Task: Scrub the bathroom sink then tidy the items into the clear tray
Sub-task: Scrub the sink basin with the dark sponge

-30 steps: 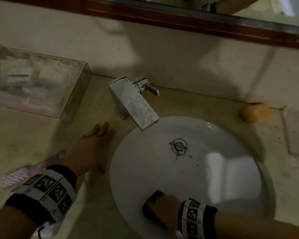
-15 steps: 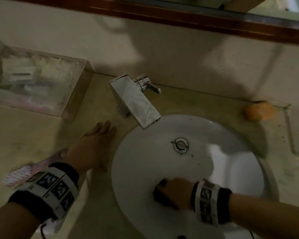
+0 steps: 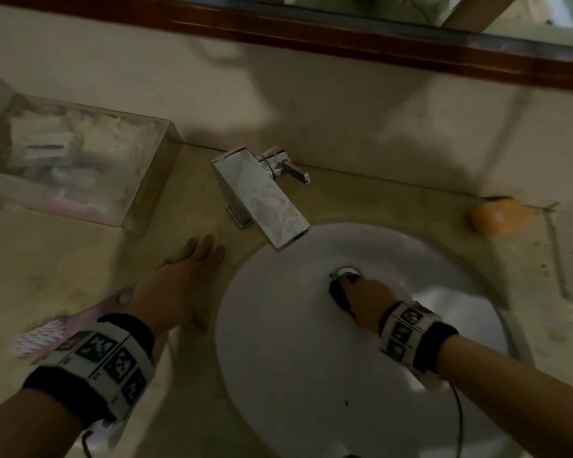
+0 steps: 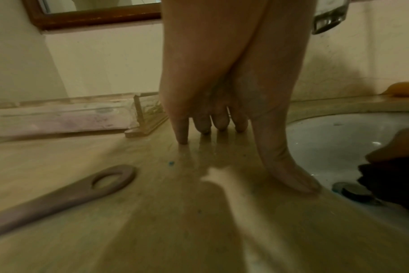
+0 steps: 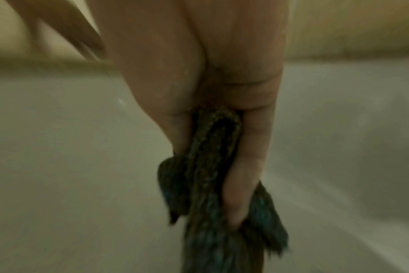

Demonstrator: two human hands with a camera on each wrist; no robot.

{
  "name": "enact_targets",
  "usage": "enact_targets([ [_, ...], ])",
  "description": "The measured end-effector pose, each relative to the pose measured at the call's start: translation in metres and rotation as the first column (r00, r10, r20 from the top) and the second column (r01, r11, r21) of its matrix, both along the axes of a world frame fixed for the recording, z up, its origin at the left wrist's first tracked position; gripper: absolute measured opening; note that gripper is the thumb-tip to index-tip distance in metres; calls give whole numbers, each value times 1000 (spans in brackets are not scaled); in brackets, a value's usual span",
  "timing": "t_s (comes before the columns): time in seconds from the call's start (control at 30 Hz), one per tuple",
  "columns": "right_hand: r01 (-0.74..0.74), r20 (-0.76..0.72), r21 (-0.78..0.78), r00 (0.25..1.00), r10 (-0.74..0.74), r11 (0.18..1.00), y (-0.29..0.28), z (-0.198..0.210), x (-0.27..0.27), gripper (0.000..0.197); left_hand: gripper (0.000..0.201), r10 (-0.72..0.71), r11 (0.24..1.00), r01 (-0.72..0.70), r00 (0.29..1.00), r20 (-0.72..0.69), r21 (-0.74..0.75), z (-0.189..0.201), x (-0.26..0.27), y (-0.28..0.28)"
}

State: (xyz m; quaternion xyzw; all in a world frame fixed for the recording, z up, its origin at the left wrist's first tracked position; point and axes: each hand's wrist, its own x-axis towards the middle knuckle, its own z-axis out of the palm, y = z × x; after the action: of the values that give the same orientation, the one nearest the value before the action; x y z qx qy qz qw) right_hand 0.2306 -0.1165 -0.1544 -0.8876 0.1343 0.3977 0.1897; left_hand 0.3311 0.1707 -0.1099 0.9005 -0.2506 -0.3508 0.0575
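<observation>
The white round sink [image 3: 295,325] is set in a beige counter. My right hand [image 3: 361,299] grips a dark scrub pad [image 3: 338,294] [image 5: 210,175] and presses it against the basin right beside the metal drain [image 3: 346,272]. My left hand [image 3: 182,279] [image 4: 222,120] lies flat on the counter just left of the sink rim, fingers straight, holding nothing. A clear tray [image 3: 80,166] [image 4: 58,116] with several toiletry packets stands at the back left. A pink hairbrush [image 3: 57,328] [image 4: 58,195] lies on the counter by my left wrist.
A square chrome faucet [image 3: 262,200] reaches over the sink's back edge. An orange soap bar [image 3: 498,215] [image 4: 402,89] sits on the counter at the back right. A wood-framed mirror [image 3: 311,31] runs along the wall above.
My right hand has slid the scrub pad from the near side of the basin up to the drain. My left hand has stayed flat on the counter.
</observation>
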Motion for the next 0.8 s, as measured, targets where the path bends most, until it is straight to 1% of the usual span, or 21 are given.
enact_targets([
  [0.03,6,-35,50,999,-4,999,5,12,-9,39,139,-20,1000,20,1000,7,3,-2,0,1],
  [0.1,-163,-130,124,975,179,979,20,33,-35,36,141,-55,998,55,998,22,2,-9,3,5],
  [0.13,-269,-171,192,938,302,944,30,39,-50,36,141,-54,999,54,998,23,-6,-11,4,7],
  [0.17,-326,-196,262,904,381,908,38,35,-66,37,141,-51,999,51,998,21,-2,-10,4,6],
  [0.2,-378,-165,343,877,452,860,42,29,-80,38,140,-52,999,52,998,19,4,-10,4,6],
  [0.23,-312,-147,409,905,399,857,44,21,-91,37,139,-68,998,67,997,26,20,-9,4,5],
  [0.27,-266,-91,455,935,342,850,43,16,-101,35,139,-83,996,82,996,31,24,-8,3,4],
  [0.3,-187,-80,471,964,253,862,43,7,-105,37,140,-85,996,84,996,37,30,-6,2,2],
  [0.33,-266,-76,422,942,326,867,44,1,-108,43,141,-77,997,76,996,39,30,-7,2,2],
  [0.37,-286,-162,363,918,363,887,46,-1,-105,46,140,-62,998,61,998,29,36,-3,1,1],
  [0.4,-325,-275,303,870,409,896,41,-7,-103,46,137,-46,998,45,999,12,36,-2,1,0],
  [0.43,-304,-344,239,862,373,922,38,-12,-98,45,135,-40,999,40,999,8,32,0,0,-1],
  [0.47,-301,-334,206,873,356,931,31,-21,-93,43,134,-35,999,35,999,6,26,-1,1,-1],
  [0.5,-247,-306,186,905,295,951,24,-28,-86,41,134,-34,999,33,999,6,31,1,0,-1],
  [0.53,-207,-226,143,945,236,968,17,-32,-77,39,135,-26,999,26,1000,3,36,0,0,-1],
  [0.57,-128,-141,92,980,140,987,9,-35,-67,36,135,-27,999,27,1000,3,44,1,0,-2],
  [0.6,-65,-71,36,995,68,997,1,-32,-59,35,135,-23,999,22,1000,3,44,2,0,-2],
  [0.67,10,22,-21,1000,-9,1000,-11,-21,-42,37,134,-26,999,26,1000,6,48,4,-2,-4],
  [0.73,48,63,-71,997,-44,996,-22,-6,-35,38,134,-30,998,30,1000,5,48,6,-2,-4],
  [0.77,69,75,-118,995,-61,991,-30,-2,-34,40,136,-30,999,29,1000,10,44,5,-2,-4],
  [0.8,75,47,-184,997,-68,980,-38,3,-36,45,137,-31,999,30,999,17,44,4,0,-3],
])
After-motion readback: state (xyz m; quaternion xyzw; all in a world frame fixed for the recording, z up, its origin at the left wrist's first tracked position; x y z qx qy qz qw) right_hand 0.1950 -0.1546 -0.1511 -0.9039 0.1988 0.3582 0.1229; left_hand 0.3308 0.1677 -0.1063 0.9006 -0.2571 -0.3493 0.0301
